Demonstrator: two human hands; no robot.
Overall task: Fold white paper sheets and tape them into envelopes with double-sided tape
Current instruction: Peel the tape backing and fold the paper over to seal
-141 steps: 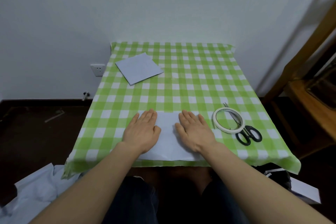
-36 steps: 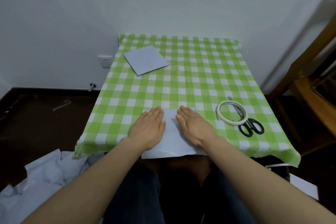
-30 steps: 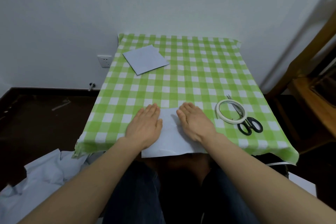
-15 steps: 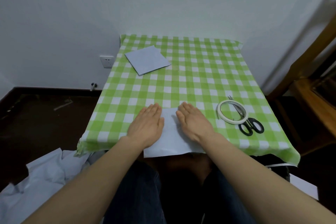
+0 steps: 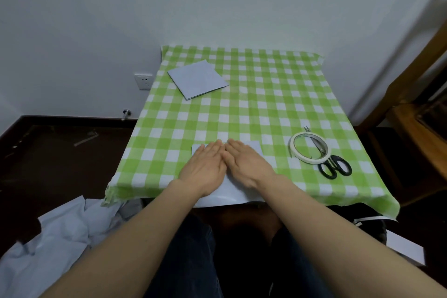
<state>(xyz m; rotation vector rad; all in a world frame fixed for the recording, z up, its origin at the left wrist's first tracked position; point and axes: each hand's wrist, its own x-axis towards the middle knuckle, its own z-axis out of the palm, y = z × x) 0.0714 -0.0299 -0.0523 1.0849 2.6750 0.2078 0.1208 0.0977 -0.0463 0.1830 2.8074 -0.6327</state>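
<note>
White, thin, likely limp and crease-prone: with the rectangular paper sheet (image 5: pixel 229 192) pinned to the green-checked counter (image 5: pixel 242 104) under flat, spread left hand (image 5: pixel 205 169) and right hand (image 5: pixel 244 167), take a corner just beyond them.

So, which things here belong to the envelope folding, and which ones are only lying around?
For the job:
white paper sheet, pressed flat by the left hand and right hand
tape roll
scissors, probably for the tape
folded paper at the far left

Just lying about:
crumpled white material on the floor
wall socket
wooden furniture
</note>
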